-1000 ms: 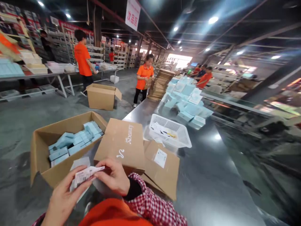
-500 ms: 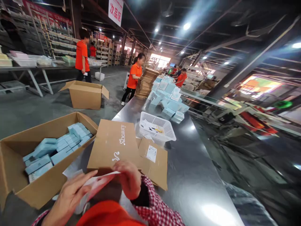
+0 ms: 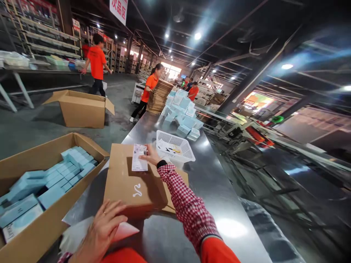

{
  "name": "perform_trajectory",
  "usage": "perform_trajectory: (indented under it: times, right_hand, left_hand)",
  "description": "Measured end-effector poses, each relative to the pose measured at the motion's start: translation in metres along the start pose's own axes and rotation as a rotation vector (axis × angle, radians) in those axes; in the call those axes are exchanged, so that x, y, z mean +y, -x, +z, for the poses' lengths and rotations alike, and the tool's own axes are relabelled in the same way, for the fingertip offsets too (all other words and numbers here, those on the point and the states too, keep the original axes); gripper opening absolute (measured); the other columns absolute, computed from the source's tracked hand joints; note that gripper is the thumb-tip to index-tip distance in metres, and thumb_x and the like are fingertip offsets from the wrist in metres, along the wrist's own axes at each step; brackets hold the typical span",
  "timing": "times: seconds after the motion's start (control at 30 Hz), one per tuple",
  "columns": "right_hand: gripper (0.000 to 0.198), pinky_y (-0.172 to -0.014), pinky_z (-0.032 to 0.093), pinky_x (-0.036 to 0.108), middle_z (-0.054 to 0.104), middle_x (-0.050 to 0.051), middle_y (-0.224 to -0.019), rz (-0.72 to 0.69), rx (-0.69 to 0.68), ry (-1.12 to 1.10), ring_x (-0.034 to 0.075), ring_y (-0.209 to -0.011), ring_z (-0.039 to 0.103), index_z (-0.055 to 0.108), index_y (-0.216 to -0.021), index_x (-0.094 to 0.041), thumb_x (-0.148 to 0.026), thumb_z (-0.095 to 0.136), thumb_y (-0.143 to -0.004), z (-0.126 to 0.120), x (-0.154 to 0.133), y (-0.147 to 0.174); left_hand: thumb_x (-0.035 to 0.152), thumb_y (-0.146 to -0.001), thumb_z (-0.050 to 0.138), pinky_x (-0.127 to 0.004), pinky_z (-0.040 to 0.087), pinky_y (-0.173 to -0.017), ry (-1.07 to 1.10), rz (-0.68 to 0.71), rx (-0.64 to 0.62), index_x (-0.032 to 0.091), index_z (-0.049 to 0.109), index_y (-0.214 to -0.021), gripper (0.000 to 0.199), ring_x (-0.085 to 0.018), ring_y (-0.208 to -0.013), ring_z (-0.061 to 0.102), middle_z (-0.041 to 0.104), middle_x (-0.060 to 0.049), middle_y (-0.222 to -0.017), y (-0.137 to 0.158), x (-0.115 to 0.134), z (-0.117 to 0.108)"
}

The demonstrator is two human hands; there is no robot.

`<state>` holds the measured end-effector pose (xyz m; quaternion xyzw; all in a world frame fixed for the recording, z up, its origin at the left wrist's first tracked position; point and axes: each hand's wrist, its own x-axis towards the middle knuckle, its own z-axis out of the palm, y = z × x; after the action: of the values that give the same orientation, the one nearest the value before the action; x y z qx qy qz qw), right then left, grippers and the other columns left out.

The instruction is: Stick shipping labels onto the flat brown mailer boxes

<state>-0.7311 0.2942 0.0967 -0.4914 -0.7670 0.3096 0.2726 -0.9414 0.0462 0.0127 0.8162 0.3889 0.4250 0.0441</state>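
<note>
The right hand (image 3: 150, 156), fingers flat, pressed a white printed label (image 3: 139, 162) onto the closed brown cardboard box (image 3: 134, 182) at its twelve o'clock end, while the left hand (image 3: 105, 226), fingers spread, steadied white backing paper (image 3: 76, 233) at six o'clock.

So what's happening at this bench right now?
A person at a steel table presses a white label onto the top of a closed brown box with the right hand. The left hand rests on a sheet of backing paper at the near edge. An open carton of pale blue boxes stands to the left, a white basket just beyond. People in orange work further back.
</note>
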Motion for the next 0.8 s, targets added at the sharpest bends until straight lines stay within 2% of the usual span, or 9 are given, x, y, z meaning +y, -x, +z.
perform_trajectory:
  times: [0.13, 0.27, 0.4, 0.47, 0.57, 0.63, 0.7, 0.77, 0.8]
  right_hand:
    - [0.059, -0.074, 0.049, 0.031, 0.063, 0.006, -0.097, 0.001, -0.075, 0.196, 0.019, -0.085, 0.062, 0.047, -0.116, -0.015, -0.025, 0.075, -0.065, 0.016, 0.000, -0.013]
    - [0.067, -0.082, 0.046, 0.034, 0.061, 0.012, -0.110, -0.054, -0.118, 0.434, 0.025, -0.098, 0.059, 0.046, -0.122, -0.014, -0.033, 0.076, -0.065, 0.016, -0.007, -0.014]
    - [0.088, -0.097, 0.035, 0.049, 0.038, 0.024, -0.140, -0.122, -0.005, 0.661, 0.037, -0.118, 0.046, 0.035, -0.137, -0.012, -0.054, 0.070, -0.069, 0.022, -0.010, 0.000]
    - [0.076, -0.104, 0.025, 0.054, 0.033, 0.021, -0.145, -0.244, 0.017, 0.695, 0.036, -0.128, 0.036, 0.036, -0.138, -0.015, -0.057, 0.058, -0.079, 0.037, -0.009, 0.008]
    - [0.057, -0.108, 0.019, 0.052, 0.039, 0.011, -0.144, -0.402, -0.101, 0.645, 0.029, -0.133, 0.030, 0.041, -0.135, -0.023, -0.056, 0.046, -0.088, 0.056, -0.005, 0.007]
    - [0.050, -0.107, 0.021, 0.053, 0.042, 0.010, -0.142, -0.291, -0.083, 0.622, 0.029, -0.132, 0.031, 0.044, -0.132, -0.024, -0.052, 0.044, -0.090, 0.050, -0.001, -0.002]
    - [0.047, -0.104, 0.025, 0.055, 0.043, 0.015, -0.140, -0.026, 0.063, 0.587, 0.031, -0.131, 0.034, 0.046, -0.130, -0.019, -0.045, 0.044, -0.091, 0.025, 0.008, -0.007]
    - [0.046, -0.100, 0.031, 0.054, 0.047, 0.022, -0.133, 0.221, 0.203, 0.514, 0.033, -0.124, 0.042, 0.048, -0.127, -0.011, -0.039, 0.045, -0.091, -0.005, 0.021, 0.004]
    - [0.044, -0.096, 0.036, 0.051, 0.053, 0.023, -0.126, 0.291, 0.229, 0.468, 0.032, -0.117, 0.049, 0.051, -0.123, -0.009, -0.038, 0.045, -0.091, -0.017, 0.029, 0.016]
  left_hand:
    - [0.020, -0.089, 0.038, -0.041, 0.042, -0.104, 0.002, -0.167, -0.040, 0.030, 0.070, -0.097, 0.034, -0.020, -0.121, 0.054, 0.063, -0.002, -0.126, 0.014, -0.012, 0.024]
    - [0.022, -0.090, 0.036, -0.043, 0.040, -0.106, -0.035, -0.280, -0.069, 0.028, 0.071, -0.096, 0.037, -0.020, -0.124, 0.051, 0.063, -0.004, -0.125, 0.017, -0.008, 0.026]
    - [0.024, -0.091, 0.033, -0.044, 0.041, -0.105, -0.027, -0.305, -0.118, 0.028, 0.072, -0.094, 0.038, -0.021, -0.125, 0.050, 0.062, -0.003, -0.126, 0.014, -0.004, 0.018]
    - [0.026, -0.090, 0.036, -0.044, 0.041, -0.105, -0.025, -0.300, -0.164, 0.028, 0.071, -0.096, 0.036, -0.022, -0.126, 0.049, 0.060, -0.003, -0.129, 0.013, -0.004, 0.014]
    - [0.025, -0.090, 0.038, -0.043, 0.040, -0.106, -0.048, -0.327, -0.182, 0.028, 0.071, -0.096, 0.034, -0.021, -0.126, 0.049, 0.060, -0.002, -0.129, 0.012, -0.006, 0.012]
    - [0.024, -0.091, 0.036, -0.042, 0.040, -0.106, -0.056, -0.330, -0.162, 0.027, 0.071, -0.094, 0.036, -0.021, -0.124, 0.051, 0.063, -0.002, -0.125, 0.014, -0.007, 0.013]
    - [0.024, -0.091, 0.036, -0.041, 0.041, -0.106, -0.050, -0.315, -0.130, 0.027, 0.071, -0.096, 0.036, -0.020, -0.123, 0.053, 0.063, -0.003, -0.125, 0.020, -0.009, 0.014]
    - [0.024, -0.090, 0.038, -0.042, 0.040, -0.106, -0.063, -0.321, -0.051, 0.027, 0.070, -0.100, 0.034, -0.022, -0.128, 0.046, 0.054, -0.004, -0.136, 0.030, -0.012, 0.015]
    - [0.024, -0.090, 0.040, -0.044, 0.038, -0.107, -0.079, -0.334, -0.002, 0.027, 0.071, -0.101, 0.032, -0.024, -0.133, 0.040, 0.046, -0.003, -0.143, 0.036, -0.014, 0.016]
